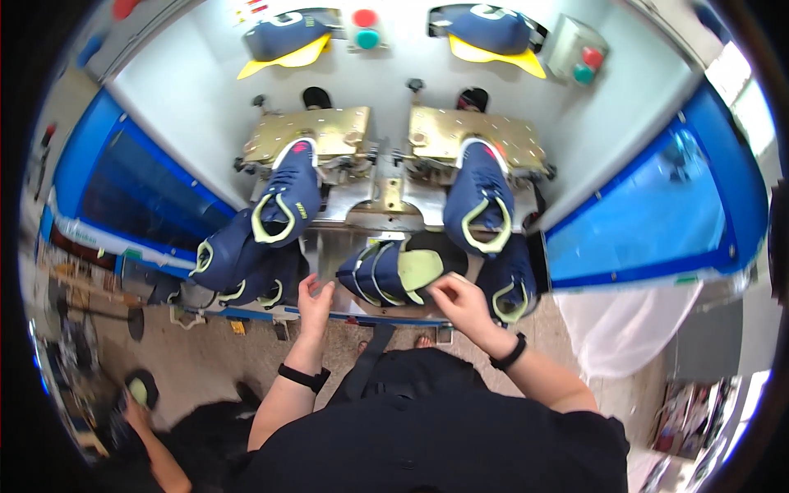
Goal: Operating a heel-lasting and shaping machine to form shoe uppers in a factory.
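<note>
Between my hands a navy shoe lies crosswise on the metal ledge, its pale green lining showing and light bands across its front part. My right hand has thumb and fingers pinched together at the edge of its collar end. Near the toe end, my left hand is raised with thumb and fingers apart, touching nothing. Two navy lace-up shoes stand toe-away in the machine, a left shoe and a right shoe. More navy shoes cluster on the left, and another shoe sits at the right.
Two brass-coloured plates are mounted at the back, below navy-and-yellow padded pieces. Red and green buttons are on the back wall. Blue-framed side panels flank the machine. At lower left, a co-worker's hand holds a shoe part.
</note>
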A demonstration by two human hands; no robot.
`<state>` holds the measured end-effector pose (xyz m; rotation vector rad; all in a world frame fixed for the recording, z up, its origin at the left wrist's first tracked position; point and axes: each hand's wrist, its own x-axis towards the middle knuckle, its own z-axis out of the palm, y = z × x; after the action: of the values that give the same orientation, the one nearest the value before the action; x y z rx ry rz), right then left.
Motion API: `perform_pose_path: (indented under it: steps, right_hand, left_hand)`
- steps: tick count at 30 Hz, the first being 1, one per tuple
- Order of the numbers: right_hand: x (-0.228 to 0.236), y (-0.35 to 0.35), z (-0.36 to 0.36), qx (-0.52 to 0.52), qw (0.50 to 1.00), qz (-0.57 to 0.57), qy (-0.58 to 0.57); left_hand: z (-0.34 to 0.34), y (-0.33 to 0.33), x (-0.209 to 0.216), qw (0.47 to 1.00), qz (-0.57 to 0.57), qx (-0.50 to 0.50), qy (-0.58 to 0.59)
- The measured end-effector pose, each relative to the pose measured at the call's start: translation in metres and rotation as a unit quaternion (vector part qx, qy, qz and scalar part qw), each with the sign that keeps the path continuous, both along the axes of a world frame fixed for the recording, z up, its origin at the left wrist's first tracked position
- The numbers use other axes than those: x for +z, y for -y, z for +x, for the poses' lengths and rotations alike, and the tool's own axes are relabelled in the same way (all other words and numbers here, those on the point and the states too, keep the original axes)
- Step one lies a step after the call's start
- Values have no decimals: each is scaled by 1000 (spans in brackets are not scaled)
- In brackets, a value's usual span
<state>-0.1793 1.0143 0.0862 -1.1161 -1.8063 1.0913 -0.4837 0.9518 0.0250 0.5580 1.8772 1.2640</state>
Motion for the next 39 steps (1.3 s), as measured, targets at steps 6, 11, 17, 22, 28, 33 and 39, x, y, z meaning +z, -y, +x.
perform_pose_path:
  steps: [6, 11, 17, 22, 28, 33, 39]
  right_hand:
    - [44, -2, -7, 33, 999, 11, -5]
    - [53, -8, -69, 106, 990, 58, -66]
    - [84, -7, -163, 212, 967, 130, -58]
    - [68, -12, -212, 402, 905, 45, 135]
    - [-18, 17, -208, 442, 860, -150, 209]
    - [0, 25, -216, 366, 887, -233, 157]
    - [17, 22, -232, 328, 898, -243, 163]
  left_hand:
    - [6, -5, 37, 985, 109, 114, 63]
    - [-7, -15, 85, 944, 201, 133, 224]
    - [-56, -36, 104, 894, 234, 104, 368]
    - [-82, -31, 98, 896, 209, 86, 382]
    - [-87, -37, 92, 907, 154, 0, 393]
    - [-91, -32, 85, 913, 133, -25, 384]
    - [-97, -30, 94, 910, 125, -51, 391]
